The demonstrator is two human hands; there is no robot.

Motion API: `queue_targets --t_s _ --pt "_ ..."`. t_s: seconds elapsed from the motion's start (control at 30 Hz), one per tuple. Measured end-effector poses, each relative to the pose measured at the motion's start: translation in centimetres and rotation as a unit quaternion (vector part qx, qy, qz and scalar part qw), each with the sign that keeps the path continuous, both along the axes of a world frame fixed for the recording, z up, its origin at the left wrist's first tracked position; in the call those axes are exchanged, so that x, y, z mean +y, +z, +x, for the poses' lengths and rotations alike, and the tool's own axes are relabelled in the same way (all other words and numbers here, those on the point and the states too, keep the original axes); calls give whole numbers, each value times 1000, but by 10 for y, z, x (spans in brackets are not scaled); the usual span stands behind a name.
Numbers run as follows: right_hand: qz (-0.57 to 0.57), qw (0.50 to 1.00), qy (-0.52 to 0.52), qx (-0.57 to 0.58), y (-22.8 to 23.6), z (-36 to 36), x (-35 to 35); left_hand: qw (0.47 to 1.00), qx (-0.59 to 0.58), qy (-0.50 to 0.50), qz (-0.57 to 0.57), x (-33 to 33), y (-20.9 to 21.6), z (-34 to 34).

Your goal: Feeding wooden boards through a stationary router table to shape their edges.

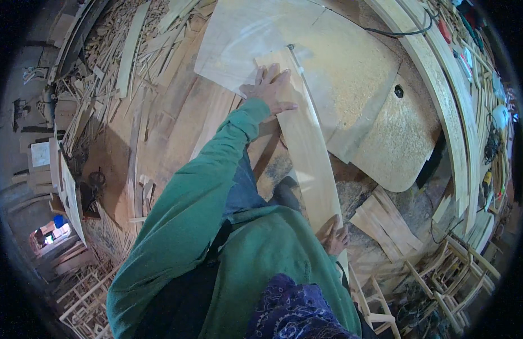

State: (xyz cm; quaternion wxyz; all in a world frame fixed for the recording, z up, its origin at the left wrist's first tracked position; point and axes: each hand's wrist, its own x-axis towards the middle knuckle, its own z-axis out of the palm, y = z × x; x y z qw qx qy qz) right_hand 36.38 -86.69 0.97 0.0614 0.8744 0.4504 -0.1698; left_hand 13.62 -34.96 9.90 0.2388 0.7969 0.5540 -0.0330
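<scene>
A long pale wooden board [304,135] runs from the sawdust-dusted worktable [351,62] back to my right side. Near its far end my left hand [267,87] lies flat on top, fingers spread and thumb reaching across the wood. My right hand [333,236] grips the near end by its right edge, fingers curled over it; its underside is hidden. A small dark metal piece [290,47] stands on the table right at the board's far end. Along the board's right side runs a thin straight edge.
Offcuts and wood scraps [154,51] pile up at the far left. Long planks [436,73] curve past on the right, with a black cable [394,34] across them. Loose boards [385,223] lie on the floor at right, near wooden frames [447,271].
</scene>
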Motion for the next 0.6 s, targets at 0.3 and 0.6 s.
queue_targets --t_s 0.3,0.6 --pt "-45 998 49 -2 16 -4 9 1000 26 6 -8 6 -2 1" --pt "12 998 53 24 31 -3 26 999 21 23 -19 7 12 7"
